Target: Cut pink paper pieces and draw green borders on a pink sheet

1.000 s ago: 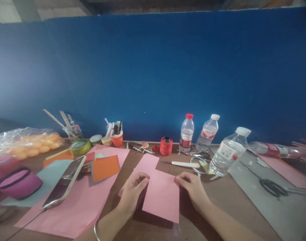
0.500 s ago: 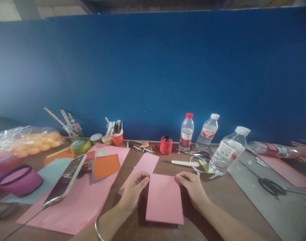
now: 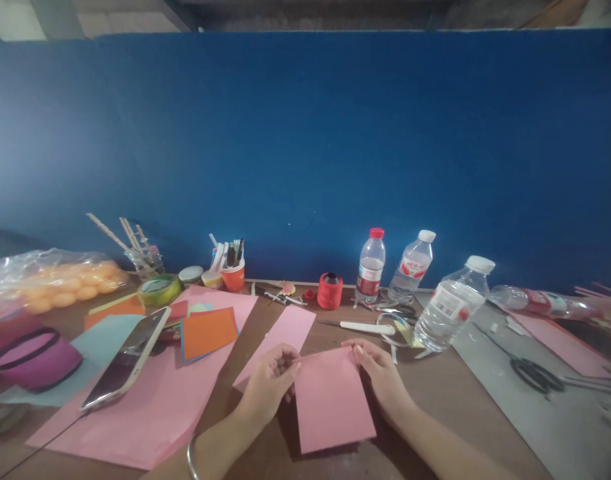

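Note:
A pink paper rectangle (image 3: 334, 403) is held up between my two hands, tilted a little over the brown table. My left hand (image 3: 271, 381) pinches its upper left corner between thumb and fingers. At the upper right corner, my right hand (image 3: 378, 377) grips it the same way, fingers behind the sheet. A narrow pink paper strip (image 3: 285, 333) lies under and beyond my left hand. Past my right hand rests a white-handled knife (image 3: 366, 328), its thin dark blade pointing left.
On the left are a large pink sheet (image 3: 150, 413), a phone (image 3: 128, 360) with a cord and orange paper (image 3: 209, 333). Red thread (image 3: 329, 292) and water bottles, one a leaning white-capped bottle (image 3: 453, 307), stand behind. Black-handled scissors (image 3: 538, 375) lie on a grey board at right.
The pink paper has turned slightly, its lower edge swinging right and its upper right corner rising. My right hand has shifted up a little; both hands keep hold.

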Demonstrator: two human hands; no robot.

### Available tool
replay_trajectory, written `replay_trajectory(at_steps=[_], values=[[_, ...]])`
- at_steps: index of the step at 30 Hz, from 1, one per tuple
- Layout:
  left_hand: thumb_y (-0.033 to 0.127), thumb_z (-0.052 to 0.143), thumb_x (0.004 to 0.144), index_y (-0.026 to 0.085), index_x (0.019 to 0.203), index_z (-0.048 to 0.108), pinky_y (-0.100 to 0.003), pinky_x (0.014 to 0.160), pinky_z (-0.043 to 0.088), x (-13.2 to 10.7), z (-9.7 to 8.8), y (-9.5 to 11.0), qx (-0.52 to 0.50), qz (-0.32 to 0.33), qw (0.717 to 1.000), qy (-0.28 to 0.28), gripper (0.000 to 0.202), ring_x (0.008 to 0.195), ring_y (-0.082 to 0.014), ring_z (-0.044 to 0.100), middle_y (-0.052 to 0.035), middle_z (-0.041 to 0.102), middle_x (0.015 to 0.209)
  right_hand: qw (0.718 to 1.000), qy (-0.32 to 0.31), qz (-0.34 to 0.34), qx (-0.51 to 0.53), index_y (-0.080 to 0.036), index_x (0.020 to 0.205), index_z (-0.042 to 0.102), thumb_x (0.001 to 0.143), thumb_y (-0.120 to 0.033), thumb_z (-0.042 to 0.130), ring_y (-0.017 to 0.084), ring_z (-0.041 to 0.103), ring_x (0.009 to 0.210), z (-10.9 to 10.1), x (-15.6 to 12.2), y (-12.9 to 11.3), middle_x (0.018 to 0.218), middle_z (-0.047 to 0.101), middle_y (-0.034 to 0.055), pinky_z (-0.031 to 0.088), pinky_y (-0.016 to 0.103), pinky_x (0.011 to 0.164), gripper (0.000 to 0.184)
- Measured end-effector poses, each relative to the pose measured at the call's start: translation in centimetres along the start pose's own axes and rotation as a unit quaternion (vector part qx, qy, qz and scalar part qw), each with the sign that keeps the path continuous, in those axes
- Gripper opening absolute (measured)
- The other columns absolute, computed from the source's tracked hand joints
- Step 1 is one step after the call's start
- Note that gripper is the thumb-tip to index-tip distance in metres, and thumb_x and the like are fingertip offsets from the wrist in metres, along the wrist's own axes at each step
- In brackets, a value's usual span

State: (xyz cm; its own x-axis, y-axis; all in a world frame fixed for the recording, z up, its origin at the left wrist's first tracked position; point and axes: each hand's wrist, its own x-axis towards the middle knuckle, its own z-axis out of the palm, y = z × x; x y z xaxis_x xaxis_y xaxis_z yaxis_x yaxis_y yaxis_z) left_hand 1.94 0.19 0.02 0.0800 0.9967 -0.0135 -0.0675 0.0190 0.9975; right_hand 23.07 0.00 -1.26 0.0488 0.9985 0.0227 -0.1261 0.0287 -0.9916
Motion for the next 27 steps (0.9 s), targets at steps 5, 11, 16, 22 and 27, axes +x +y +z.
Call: replay_trajectory(at_steps=[5, 11, 16, 22, 27], values=[[0.039, 0.067, 0.07, 0.019, 0.073, 0.047, -0.017, 0.039, 0.041, 0.36, 0.1, -0.09, -0.059, -0.002, 0.997, 0.041, 0.028, 0.039, -0.0076, 0.049, 0.0089, 0.048, 0.048, 0.993, -0.093, 0.003, 0.067, -0.016, 0.065, 0.059, 0.081, -0.058, 0.052, 0.014, 0.047, 0.05, 0.3, -0.2, 0.55, 0.053, 0.053, 0.0, 0.038, 0.026, 0.052, 0.046], [0.039, 0.069, 0.069, 0.02, 0.075, 0.044, -0.018, 0.041, 0.043, 0.57, 0.06, -0.44, -0.088, 0.003, 0.995, 0.047, 0.032, 0.041, -0.0083, 0.051, 0.0086, 0.05, 0.05, 0.987, -0.098, 0.04, 0.124, -0.014, 0.07, 0.06, 0.073, -0.041, 0.069, 0.011, 0.044, 0.047, 0.37, 0.02, 0.87, 0.053, 0.049, -0.0028, 0.037, 0.024, 0.048, 0.028], [0.036, 0.069, 0.069, 0.02, 0.084, 0.045, -0.021, 0.047, 0.048, 0.69, -0.08, -0.06, -0.072, 0.011, 0.996, 0.051, 0.033, 0.048, -0.0116, 0.057, 0.0069, 0.056, 0.053, 0.988, -0.098, 0.031, 0.118, -0.011, 0.08, 0.067, 0.072, -0.038, 0.071, 0.011, 0.048, 0.048, 0.22, 0.08, 0.74, 0.057, 0.057, 0.0016, 0.036, 0.025, 0.05, 0.029], [0.035, 0.069, 0.066, 0.019, 0.092, 0.049, -0.026, 0.047, 0.05, 0.5, -0.03, 0.1, -0.05, 0.017, 0.998, 0.026, 0.037, 0.051, -0.0141, 0.058, 0.0036, 0.059, 0.065, 0.989, -0.106, 0.02, 0.103, -0.01, 0.071, 0.067, 0.071, -0.038, 0.073, 0.01, 0.047, 0.048, 0.07, 0.28, 0.99, 0.054, 0.056, 0.001, 0.034, 0.024, 0.051, 0.028], [0.024, 0.074, 0.06, 0.017, 0.096, 0.058, -0.026, 0.061, 0.051, 0.32, -0.1, -0.44, -0.018, 0.036, 0.999, 0.015, 0.04, 0.067, -0.0141, 0.059, -0.0044, 0.062, 0.096, 0.989, -0.083, 0.029, 0.117, -0.013, 0.07, 0.066, 0.071, -0.036, 0.073, 0.01, 0.048, 0.048, 0.08, 0.25, 0.89, 0.056, 0.057, 0.0001, 0.035, 0.023, 0.05, 0.025]])
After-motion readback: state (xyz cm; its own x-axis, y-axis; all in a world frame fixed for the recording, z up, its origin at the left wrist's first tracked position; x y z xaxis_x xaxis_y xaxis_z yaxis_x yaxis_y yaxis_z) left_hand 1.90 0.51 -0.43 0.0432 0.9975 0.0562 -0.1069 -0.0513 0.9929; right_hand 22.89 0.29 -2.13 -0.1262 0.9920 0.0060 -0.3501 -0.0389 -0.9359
